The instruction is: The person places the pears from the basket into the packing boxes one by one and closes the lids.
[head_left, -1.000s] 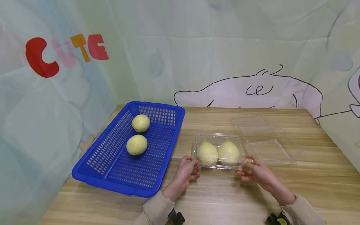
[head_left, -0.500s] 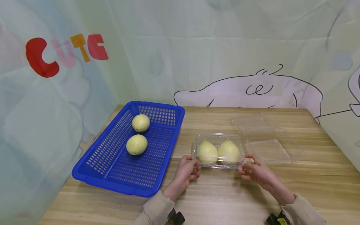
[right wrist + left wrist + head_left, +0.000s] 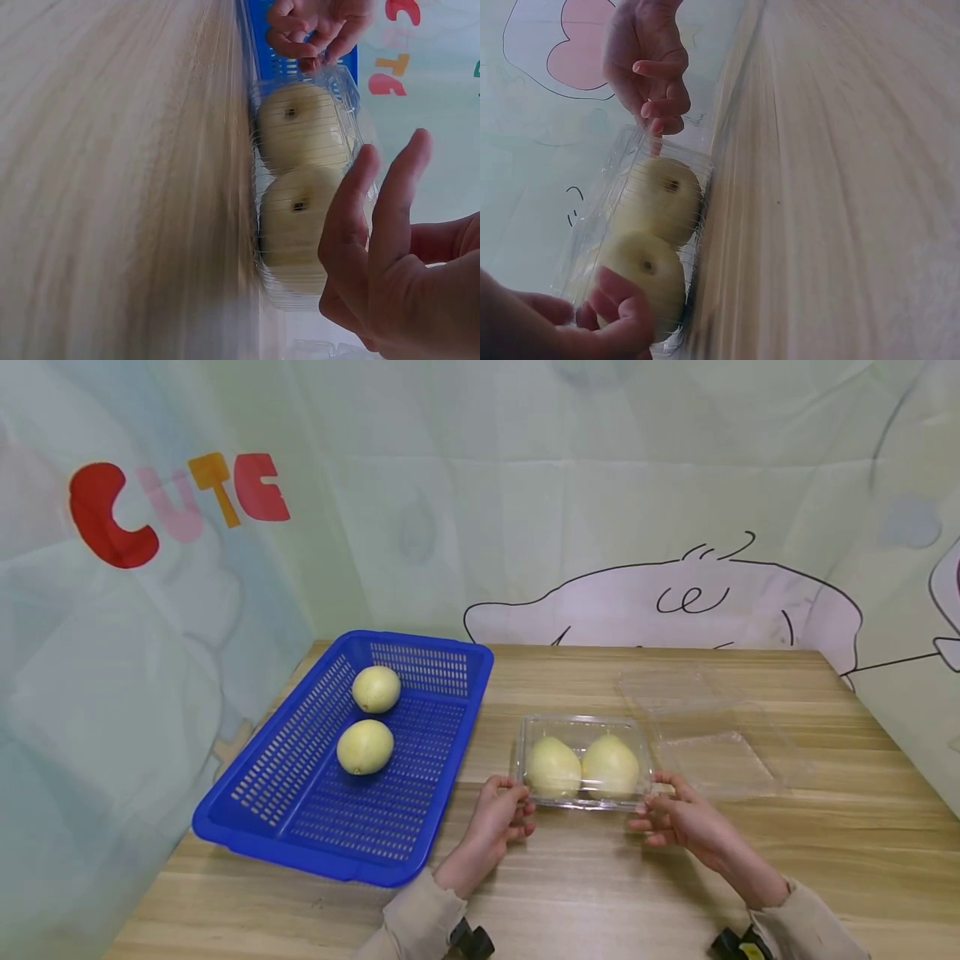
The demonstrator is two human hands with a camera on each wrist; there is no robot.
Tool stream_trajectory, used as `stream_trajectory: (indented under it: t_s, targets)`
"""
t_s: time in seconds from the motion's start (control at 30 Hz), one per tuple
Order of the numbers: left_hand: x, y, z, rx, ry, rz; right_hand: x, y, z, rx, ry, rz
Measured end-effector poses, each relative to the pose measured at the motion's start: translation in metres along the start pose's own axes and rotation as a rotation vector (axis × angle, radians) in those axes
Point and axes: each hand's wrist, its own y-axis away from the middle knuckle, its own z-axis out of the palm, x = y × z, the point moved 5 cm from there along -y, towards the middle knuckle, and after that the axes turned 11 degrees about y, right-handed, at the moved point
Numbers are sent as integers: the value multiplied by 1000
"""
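Note:
A clear plastic clamshell box (image 3: 581, 805) sits on the wooden table with its lid down. Inside, two pale yellow melons (image 3: 553, 768) lie side by side with short stems pointing away from me. My left hand (image 3: 491, 822) pinches the front left corner of the box rim between thumb and fingers. At the front right corner my right hand (image 3: 686, 822) pinches the rim with thumb and index finger, its other fingers loosely spread. Both wrist views show the round blossom ends of the melons through the ribbed wall (image 3: 289, 281).
To the left stands a blue perforated basket (image 3: 352, 818) holding two more melons (image 3: 365, 747). Clear open plastic containers (image 3: 720, 764) lie at the right, just behind my right hand. A printed cloth backdrop (image 3: 585, 510) rises at the table's rear edge.
The right hand's lower fingers shift slightly at the box corner. The left hand, the box and the melons stay in place.

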Motion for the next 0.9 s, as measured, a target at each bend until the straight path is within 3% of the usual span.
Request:
stream_trajectory:
  t_s: [0.4,0.9]
  targets:
    - [3,1,-1,39,-21,37,0,2,0,16,61,1]
    - [12,3,-2,79,-9,112,-8,13,-6,-22,185,-63]
